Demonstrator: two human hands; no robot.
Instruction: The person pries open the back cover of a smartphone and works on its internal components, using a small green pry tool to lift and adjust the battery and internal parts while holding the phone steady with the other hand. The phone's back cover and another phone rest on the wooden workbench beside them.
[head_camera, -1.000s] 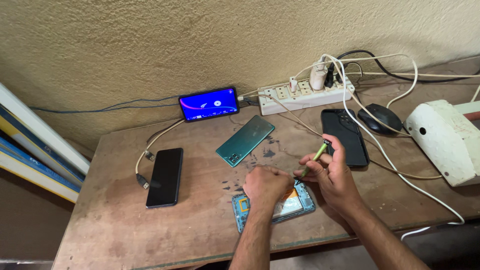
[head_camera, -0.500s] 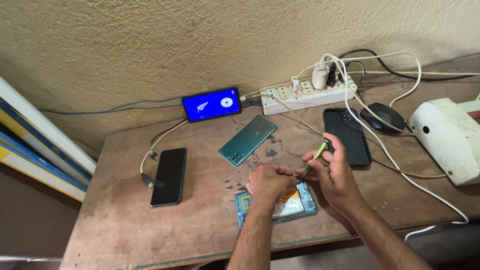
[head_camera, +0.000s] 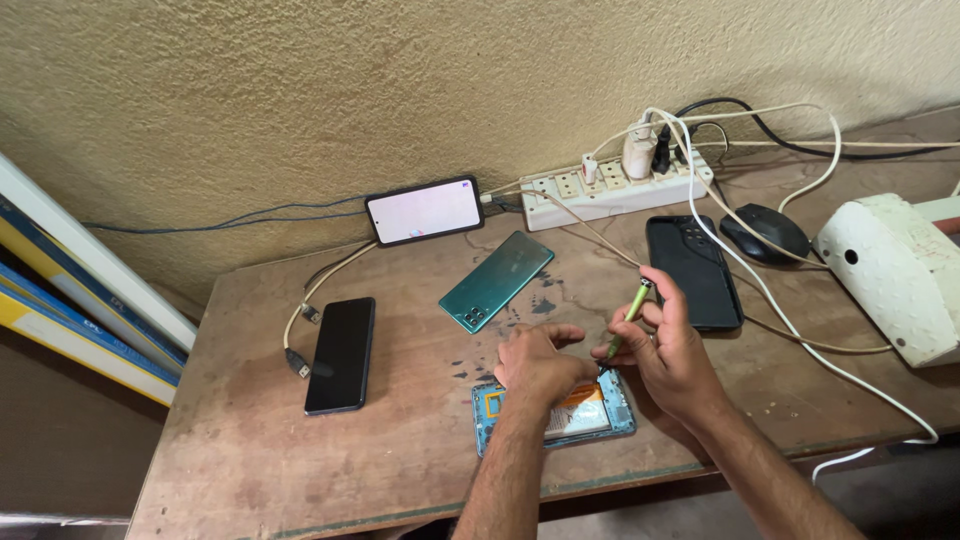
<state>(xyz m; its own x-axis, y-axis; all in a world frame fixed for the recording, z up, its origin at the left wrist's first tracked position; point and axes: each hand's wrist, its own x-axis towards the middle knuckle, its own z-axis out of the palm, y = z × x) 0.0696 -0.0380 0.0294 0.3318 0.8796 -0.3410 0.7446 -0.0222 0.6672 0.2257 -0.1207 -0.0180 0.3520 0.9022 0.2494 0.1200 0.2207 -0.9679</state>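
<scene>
Our right hand (head_camera: 672, 352) pinches a green screwdriver (head_camera: 626, 318) over the opened phone (head_camera: 556, 415). Left hand (head_camera: 535, 362) presses down flat on it, teal back cover (head_camera: 496, 281) at 11 o'clock.

worn matt wooden table (head_camera: 250, 460) (scuffed), rough plaster wall (head_camera: 300, 90).

Even, soft daylight, moderately bright. Wall (head_camera: 300, 90) evenly lit; faint shadows under hands. Lit phone screen (head_camera: 425, 211) overexposed white. Sharp centre, slight wide-angle bending at edges. No motion blur.
</scene>
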